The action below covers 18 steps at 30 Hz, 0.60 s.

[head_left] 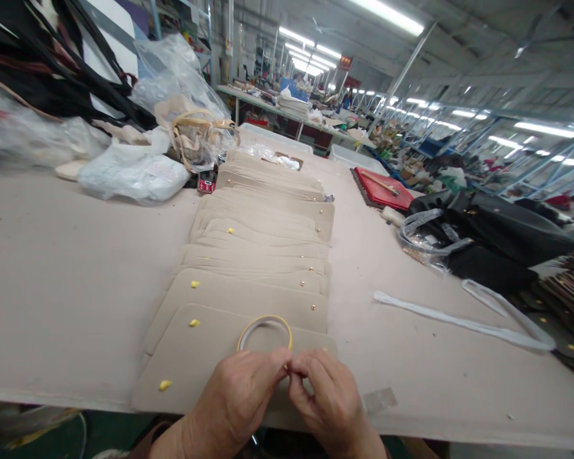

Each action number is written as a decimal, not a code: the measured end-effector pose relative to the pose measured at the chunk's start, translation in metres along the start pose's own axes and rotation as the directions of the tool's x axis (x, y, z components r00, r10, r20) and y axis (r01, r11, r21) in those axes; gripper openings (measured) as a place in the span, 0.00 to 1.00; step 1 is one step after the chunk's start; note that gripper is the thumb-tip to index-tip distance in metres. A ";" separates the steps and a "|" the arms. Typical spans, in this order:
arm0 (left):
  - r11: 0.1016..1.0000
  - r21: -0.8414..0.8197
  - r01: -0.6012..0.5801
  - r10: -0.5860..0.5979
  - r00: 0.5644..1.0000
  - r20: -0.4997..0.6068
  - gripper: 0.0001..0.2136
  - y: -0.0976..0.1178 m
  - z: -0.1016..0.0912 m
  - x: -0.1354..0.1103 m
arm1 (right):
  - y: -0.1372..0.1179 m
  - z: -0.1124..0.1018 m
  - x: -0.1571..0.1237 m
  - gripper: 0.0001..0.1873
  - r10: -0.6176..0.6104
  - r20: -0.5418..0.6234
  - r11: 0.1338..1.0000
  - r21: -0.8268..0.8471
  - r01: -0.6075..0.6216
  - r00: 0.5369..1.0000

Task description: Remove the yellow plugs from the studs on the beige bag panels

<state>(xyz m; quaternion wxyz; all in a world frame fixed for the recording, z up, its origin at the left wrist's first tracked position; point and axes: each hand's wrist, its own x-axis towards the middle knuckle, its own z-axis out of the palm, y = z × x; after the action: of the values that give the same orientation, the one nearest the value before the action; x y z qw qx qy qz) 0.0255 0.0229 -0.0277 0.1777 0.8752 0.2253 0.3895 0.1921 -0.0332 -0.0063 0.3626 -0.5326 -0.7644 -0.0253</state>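
Two hands of mine, left hand [242,395] and right hand [325,392], are meeting, thumbs and forefingers pinching together; I cannot tell on what. Just beyond my fingertips a yellow-edged tape roll [268,319] is showing against the nearest beige panel [172,357], yellow bits [165,386] lying leftward, overlapping panels [258,255] stretching away ahead.

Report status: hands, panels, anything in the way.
Left hand, right hand: pinched together beside yellow-edged ring. Beige panels overlapping beneath. White strip right, off the panels.

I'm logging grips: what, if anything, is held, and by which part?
Left hand: apparently the yellow tape roll, by its near edge. Right hand: can't tell.
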 end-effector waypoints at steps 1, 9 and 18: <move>0.999 -0.034 -0.002 0.003 1.000 0.007 0.09 0.000 0.000 0.000 | -0.001 0.001 -0.001 0.10 0.014 -0.029 1.000 -0.002 -0.014 0.999; 0.999 -0.021 -0.027 0.028 0.999 0.034 0.10 0.008 -0.004 0.014 | -0.006 0.003 0.002 0.07 0.531 0.010 0.811 0.286 -0.511 0.847; 0.959 0.281 0.025 -0.031 0.999 0.015 0.09 -0.014 0.007 0.021 | 0.053 -0.026 0.005 0.15 0.759 0.164 0.502 0.469 -0.727 0.630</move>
<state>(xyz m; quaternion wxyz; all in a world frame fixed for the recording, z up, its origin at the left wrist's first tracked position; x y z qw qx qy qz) 0.0397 0.0447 -0.0264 0.0596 0.8920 0.2889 0.3424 0.2491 -0.0174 -0.0021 0.4849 -0.6958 -0.4284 0.3119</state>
